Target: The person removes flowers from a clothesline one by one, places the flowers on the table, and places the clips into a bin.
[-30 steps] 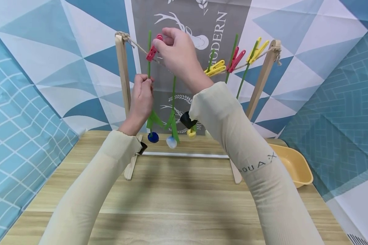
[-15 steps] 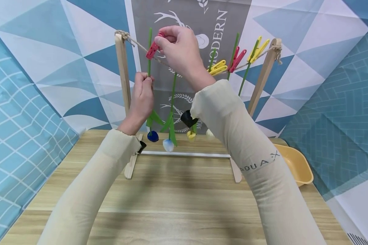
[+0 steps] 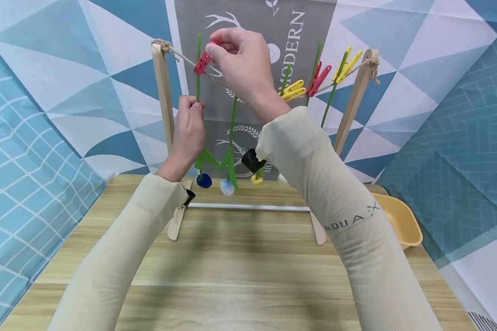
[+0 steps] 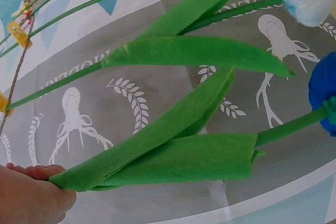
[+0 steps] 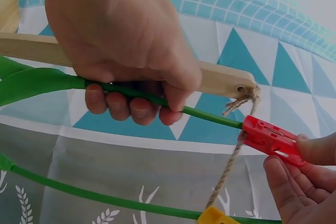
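My left hand (image 3: 190, 131) grips the green stem (image 5: 210, 116) of a blue artificial tulip (image 3: 204, 180), which hangs head down with its leaves below the fist. Higher up, my right hand (image 3: 246, 62) pinches the handle end of a red clothespin (image 3: 202, 63) between thumb and fingers. In the right wrist view, the clothespin's jaws lie over the stem where it crosses the twine rope (image 5: 226, 174). Just to the right of it hangs a light blue and white tulip (image 3: 227, 187), with a yellow clothespin (image 5: 216, 216) at its stem.
The twine is tied between a left wooden post (image 3: 162, 87) and a right wooden post (image 3: 356, 99). Further stems hang from yellow clothespins (image 3: 293, 90) and a red one (image 3: 319, 79). A white crossbar (image 3: 248, 207) joins the feet. A yellow basin (image 3: 401, 220) stands at right.
Both hands keep their holds on the stem and the red clothespin. The light blue tulip sways slightly, and the head view shifts a little.
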`<state>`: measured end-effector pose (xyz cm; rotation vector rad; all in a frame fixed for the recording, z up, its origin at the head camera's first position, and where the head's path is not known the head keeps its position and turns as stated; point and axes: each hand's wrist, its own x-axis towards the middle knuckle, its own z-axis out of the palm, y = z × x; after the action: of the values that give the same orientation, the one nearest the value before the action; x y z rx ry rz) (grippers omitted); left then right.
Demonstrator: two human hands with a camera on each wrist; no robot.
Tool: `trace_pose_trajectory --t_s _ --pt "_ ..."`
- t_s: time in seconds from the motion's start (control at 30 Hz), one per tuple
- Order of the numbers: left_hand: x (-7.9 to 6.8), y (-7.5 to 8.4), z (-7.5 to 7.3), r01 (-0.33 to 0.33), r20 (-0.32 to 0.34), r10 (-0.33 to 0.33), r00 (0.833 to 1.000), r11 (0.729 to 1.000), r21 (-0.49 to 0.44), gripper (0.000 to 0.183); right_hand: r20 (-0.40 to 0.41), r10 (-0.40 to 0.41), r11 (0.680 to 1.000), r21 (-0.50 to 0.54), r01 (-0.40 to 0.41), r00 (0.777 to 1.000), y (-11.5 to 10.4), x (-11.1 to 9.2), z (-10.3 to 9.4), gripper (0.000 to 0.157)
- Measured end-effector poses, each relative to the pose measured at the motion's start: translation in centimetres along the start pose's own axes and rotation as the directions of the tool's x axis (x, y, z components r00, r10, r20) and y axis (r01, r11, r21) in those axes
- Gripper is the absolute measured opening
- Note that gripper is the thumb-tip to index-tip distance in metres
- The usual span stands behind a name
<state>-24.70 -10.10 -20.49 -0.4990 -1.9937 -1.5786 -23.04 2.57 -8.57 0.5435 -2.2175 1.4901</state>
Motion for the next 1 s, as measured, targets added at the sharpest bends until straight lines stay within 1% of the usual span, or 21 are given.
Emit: trace_pose_trajectory --t_s 0.13,0.27,0.4,0.5,0.6,0.73,0.87,1.0 --pt "-0.3 0.1 -0.3 -0.038 -0.02 0.038 0.999 0.999 -0.007 0.015 -0.033 -0.025 0.997 0.067 0.027 0.999 -0.5 0.0 -0.2 0.016" --pt "-0.6 0.4 -0.6 -0.077 -0.022 0.077 0.997 0.997 -0.003 0.016 -0.067 -0.022 0.988 0.153 0.032 0.998 -0.9 -0.2 -0.5 0.017" --pt "-1.0 0.8 -0.8 -0.072 -0.004 0.072 0.997 0.997 0.029 0.016 -0.11 -0.028 0.97 0.239 0.053 0.994 -1.0 -0.6 -1.3 0.018" --pt "-1.3 1.1 -0.8 -0.048 0.031 0.047 0.998 0.997 0.054 0.016 -0.138 -0.03 0.955 0.288 0.069 0.99 -1.0 -1.0 -2.2 0.019" --pt "-1.9 1.3 -0.7 -0.05 0.079 0.042 0.996 0.994 0.093 0.017 -0.154 -0.016 0.946 0.316 0.065 0.988 -0.8 -1.7 -3.3 0.019" --pt "-2.9 1.5 -0.5 -0.101 0.135 0.081 0.987 0.985 0.142 0.019 -0.164 0.004 0.931 0.36 0.056 0.986 -0.1 -2.5 -4.5 0.018" --pt "-4.1 1.4 -0.4 -0.157 0.181 0.126 0.975 0.974 0.164 0.02 -0.168 0.024 0.916 0.398 0.046 0.985 0.9 -3.4 -5.7 0.019" --pt "-5.3 1.1 0.0 -0.204 0.227 0.158 0.961 0.959 0.198 0.018 -0.178 0.043 0.914 0.403 0.033 0.983 2.1 -4.4 -6.9 0.018"
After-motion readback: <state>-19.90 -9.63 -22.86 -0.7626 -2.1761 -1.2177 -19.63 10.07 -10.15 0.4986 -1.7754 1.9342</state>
